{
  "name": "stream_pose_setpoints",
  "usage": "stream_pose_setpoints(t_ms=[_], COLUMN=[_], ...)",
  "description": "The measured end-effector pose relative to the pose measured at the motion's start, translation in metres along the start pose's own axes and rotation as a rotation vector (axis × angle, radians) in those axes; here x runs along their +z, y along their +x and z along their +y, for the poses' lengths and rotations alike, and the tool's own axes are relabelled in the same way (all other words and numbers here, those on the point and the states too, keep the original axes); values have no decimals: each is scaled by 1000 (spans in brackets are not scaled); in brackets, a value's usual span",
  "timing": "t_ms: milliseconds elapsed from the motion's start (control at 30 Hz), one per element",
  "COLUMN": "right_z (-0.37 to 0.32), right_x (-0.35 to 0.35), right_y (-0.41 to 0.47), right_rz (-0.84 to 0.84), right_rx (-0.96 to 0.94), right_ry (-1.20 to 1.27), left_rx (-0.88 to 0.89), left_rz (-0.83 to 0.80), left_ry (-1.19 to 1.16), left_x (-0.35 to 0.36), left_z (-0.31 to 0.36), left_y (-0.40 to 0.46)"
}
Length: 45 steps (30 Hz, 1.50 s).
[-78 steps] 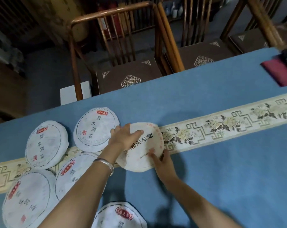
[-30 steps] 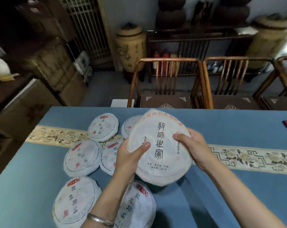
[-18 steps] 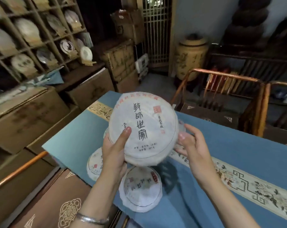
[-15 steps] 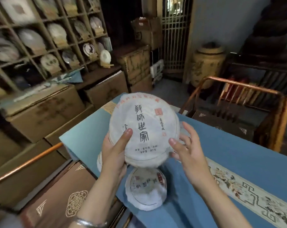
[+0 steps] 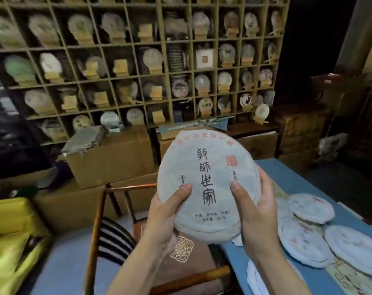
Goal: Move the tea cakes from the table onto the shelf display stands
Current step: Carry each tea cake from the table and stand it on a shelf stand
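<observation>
item: one wrapped tea cake (image 5: 208, 186), upright off the desk (image 5: 291, 177), held in my left grip (image 5: 168, 211) and right grip (image 5: 257, 209), facing the shelf (image 5: 165, 60); carry step, i judge; next needs a free display stand (image 5: 158, 117).

A tall wooden lattice of square compartments (image 5: 163, 67) fills the wall beyond the grip, reaching from the left edge almost to the right. Below it, just behind the grip, brown cardboard boxes (image 5: 110, 158) stand stacked along the floor. To the right of the lattice the room falls into a dark opening (image 5: 308, 50); what lies in it cannot be made out. Directly under the grip stands a wooden chair (image 5: 125, 211) with a brown cushion (image 5: 187, 258) bearing a pale embroidered emblem. Left of the grip, low down, lies something bright yellow (image 5: 12, 237), perhaps a bag, on the grey-blue floor (image 5: 65, 271). The light is dim and warm.
</observation>
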State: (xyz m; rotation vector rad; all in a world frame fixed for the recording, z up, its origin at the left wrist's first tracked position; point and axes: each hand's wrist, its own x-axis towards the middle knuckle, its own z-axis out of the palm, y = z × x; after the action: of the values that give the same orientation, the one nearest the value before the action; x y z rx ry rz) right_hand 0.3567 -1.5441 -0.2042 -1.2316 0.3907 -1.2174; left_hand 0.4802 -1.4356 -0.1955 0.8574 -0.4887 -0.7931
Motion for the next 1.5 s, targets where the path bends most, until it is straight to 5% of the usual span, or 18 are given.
stream_pose_setpoints(t_ms=[400,600,733,867,1200,1500], right_z=[22,40,51,60,107,163], right_x=[270,399,461,513,614,703], right_y=[-104,-173,-197,-212,-210,-111], right_rz=[-374,-393,-365,-383,-497,-701], right_rx=[96,184,218,234,298,213], right_ry=[236,384,422,442,509,392], left_rx=[368,471,476,513,748,939], left_rz=[232,398,694,621,578,630], left_ry=[137,365,616,561,330,314], left_x=[-188,-279,-325,-351,-413,-496], left_z=[193,280,319,333,369,428], left_y=[-121,-183,-221,-242,-181,-52])
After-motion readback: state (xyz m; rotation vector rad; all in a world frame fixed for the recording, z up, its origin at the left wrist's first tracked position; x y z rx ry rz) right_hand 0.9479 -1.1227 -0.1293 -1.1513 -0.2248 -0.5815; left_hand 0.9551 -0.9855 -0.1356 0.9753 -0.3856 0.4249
